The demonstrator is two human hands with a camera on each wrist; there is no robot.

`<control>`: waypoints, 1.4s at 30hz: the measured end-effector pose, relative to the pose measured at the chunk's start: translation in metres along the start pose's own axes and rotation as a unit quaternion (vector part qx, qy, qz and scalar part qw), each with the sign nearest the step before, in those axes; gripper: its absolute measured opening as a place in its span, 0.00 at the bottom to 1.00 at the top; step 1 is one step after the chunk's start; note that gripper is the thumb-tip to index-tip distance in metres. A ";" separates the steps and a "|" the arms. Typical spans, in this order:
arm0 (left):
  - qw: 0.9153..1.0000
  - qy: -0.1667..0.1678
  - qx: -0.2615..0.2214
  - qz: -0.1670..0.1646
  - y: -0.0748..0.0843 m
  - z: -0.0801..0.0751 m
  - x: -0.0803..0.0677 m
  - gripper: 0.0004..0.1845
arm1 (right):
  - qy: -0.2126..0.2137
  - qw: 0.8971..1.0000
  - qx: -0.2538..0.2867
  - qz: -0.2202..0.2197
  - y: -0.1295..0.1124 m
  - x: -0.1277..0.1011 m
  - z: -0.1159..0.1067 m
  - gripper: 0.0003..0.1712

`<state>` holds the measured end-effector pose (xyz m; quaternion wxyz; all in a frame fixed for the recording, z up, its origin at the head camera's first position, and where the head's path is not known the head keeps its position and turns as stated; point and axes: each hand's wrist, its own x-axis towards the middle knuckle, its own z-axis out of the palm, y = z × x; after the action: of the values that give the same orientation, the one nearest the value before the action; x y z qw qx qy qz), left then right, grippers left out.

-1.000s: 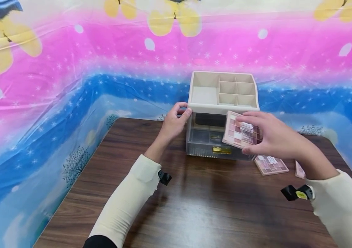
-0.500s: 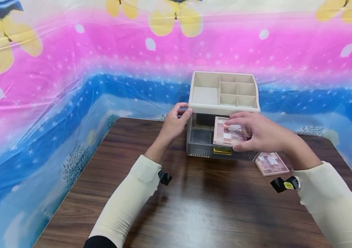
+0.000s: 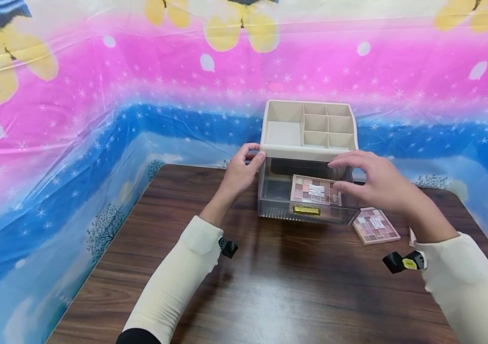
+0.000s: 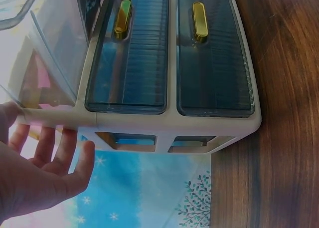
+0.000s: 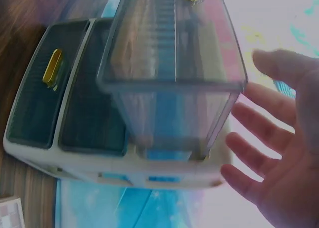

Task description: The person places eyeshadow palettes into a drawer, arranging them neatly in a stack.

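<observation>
Released since half a second ago, the eyeshadow palette now lies flat in the open drawer; right hand, fingers spread and holding nothing, hovers at its three o'clock; left hand braces the organizer corner; judged: one palette stowed, the second palette awaits on the table; wrist views alone show two lower drawers.

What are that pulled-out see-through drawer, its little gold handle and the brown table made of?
The clear smoky drawer looks like glossy ribbed plastic: you see the palette through it. Its gold handle shines like metal, maybe plated plastic. The dark brown table shows wood grain, possibly laminate.
</observation>
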<state>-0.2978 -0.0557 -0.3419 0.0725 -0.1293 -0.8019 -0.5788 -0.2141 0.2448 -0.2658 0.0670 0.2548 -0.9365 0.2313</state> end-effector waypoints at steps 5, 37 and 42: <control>1.000 0.001 -0.001 -0.002 0.000 0.000 0.000 0.19 | 0.076 0.995 0.014 0.070 0.016 -0.010 0.000 0.19; 1.000 0.000 0.007 -0.011 0.000 0.001 0.000 0.19 | -0.116 0.932 -0.064 0.339 0.134 -0.049 0.090 0.66; 1.000 0.001 0.007 -0.010 0.000 0.001 0.001 0.19 | -0.142 0.918 -0.052 0.366 0.139 -0.052 0.103 0.69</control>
<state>-0.2982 -0.0545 -0.3417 0.0685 -0.1202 -0.8069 -0.5743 -0.2410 0.3256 -0.4248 -0.1427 -0.0790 -0.9748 0.1521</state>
